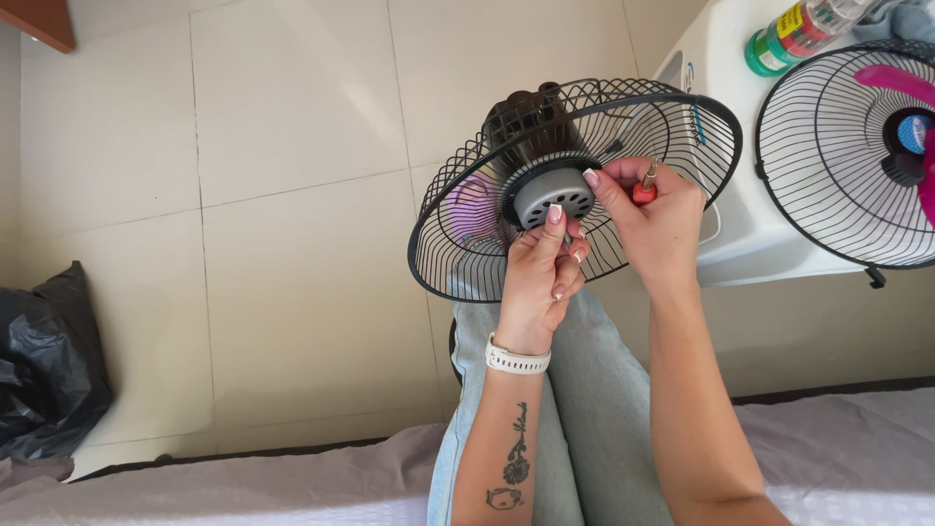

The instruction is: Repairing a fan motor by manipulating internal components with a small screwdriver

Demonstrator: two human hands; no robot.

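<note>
Both hands grip the fan's grey motor, black grille encircling.

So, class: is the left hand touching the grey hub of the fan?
Touching. The head view shows the left hand's thumb pressed against the rim of the grey hub.

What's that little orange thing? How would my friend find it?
Find the black wire fan guard held up over the person's lap. Beside the grey round motor at its middle, the right hand pinches a small tool with an orange handle. It is the only orange thing there; the wires are black.
</note>
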